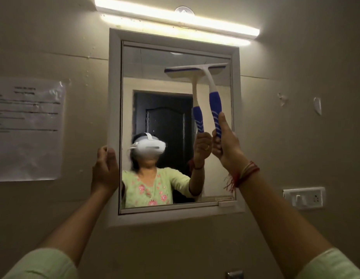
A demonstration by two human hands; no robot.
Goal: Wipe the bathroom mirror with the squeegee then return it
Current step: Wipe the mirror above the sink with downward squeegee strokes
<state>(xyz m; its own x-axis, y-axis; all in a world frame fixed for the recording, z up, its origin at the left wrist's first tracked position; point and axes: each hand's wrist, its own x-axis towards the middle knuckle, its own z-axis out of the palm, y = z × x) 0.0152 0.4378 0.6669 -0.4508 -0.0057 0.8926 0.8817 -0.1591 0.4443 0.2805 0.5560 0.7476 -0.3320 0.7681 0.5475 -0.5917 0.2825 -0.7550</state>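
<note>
The bathroom mirror (155, 81) hangs on the wall in a white frame (114, 97). A white squeegee with a blue handle (214, 103) has its blade pressed flat against the glass near the upper right. My right hand (227, 146) grips the lower end of that handle. My left hand (104, 170) rests on the left edge of the frame, fingers curled around it. The glass reflects the squeegee, my arm and a person wearing a white headset.
A lit tube light (175, 19) runs above the mirror. A sheet of printed paper (28, 127) is stuck to the wall at left. A white switch plate (303, 197) and a small wall hook (317, 105) sit to the right. A metal fitting (234, 274) shows at the bottom edge.
</note>
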